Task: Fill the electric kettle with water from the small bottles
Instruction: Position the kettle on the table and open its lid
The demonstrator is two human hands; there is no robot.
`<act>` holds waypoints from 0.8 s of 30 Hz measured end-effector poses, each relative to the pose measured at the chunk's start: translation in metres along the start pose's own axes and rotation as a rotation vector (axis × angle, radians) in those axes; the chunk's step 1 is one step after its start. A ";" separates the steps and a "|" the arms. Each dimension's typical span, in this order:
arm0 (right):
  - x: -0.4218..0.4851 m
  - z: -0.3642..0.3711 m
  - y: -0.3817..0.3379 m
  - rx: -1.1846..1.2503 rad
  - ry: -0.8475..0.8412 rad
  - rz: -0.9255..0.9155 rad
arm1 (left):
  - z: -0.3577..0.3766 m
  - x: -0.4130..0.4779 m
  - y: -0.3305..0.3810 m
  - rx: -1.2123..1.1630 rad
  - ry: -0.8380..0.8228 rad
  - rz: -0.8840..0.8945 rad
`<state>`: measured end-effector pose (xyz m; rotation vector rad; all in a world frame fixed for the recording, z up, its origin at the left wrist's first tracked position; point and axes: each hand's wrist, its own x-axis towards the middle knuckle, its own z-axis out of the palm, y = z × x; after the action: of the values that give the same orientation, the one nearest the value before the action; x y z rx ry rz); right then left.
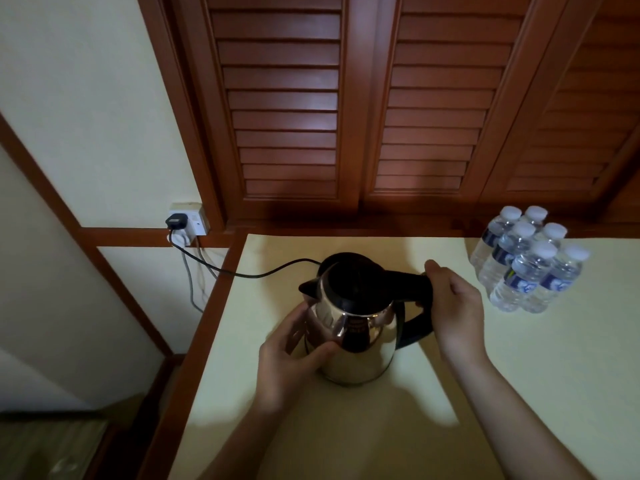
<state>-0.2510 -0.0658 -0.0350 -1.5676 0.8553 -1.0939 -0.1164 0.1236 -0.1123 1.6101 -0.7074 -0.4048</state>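
**Forearms reach in, both hands holding a steel kettle (353, 334)**

Left hand (294, 344) cups the slick, rigid metal side at nine o'clock, near the table's (519, 375) left edge. The kettle stands mid-table, probably light while empty. Right hand (457, 306) clasps the black handle (412, 327), the surest hold. Soft plastic bottles (526, 258) cluster at two o'clock, with bare tabletop between.

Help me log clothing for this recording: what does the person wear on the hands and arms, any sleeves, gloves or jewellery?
The left hand and the right hand are bare, without gloves. The left forearm and the right forearm are uncovered down to the picture's bottom edge, so no sleeve is in view. No watch, ring or bracelet shows, though the light is dim.
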 end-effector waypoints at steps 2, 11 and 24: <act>0.001 -0.002 -0.006 -0.127 0.005 -0.107 | 0.000 -0.001 -0.002 0.003 0.007 0.018; -0.015 0.019 -0.051 -0.694 -0.249 -0.409 | -0.002 -0.006 -0.001 0.036 -0.004 0.058; -0.019 0.032 -0.061 -0.844 -0.119 -0.564 | -0.002 -0.005 -0.005 0.046 0.004 0.076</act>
<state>-0.2267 -0.0225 0.0165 -2.6699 0.8645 -1.0502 -0.1184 0.1285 -0.1172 1.6211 -0.7772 -0.3325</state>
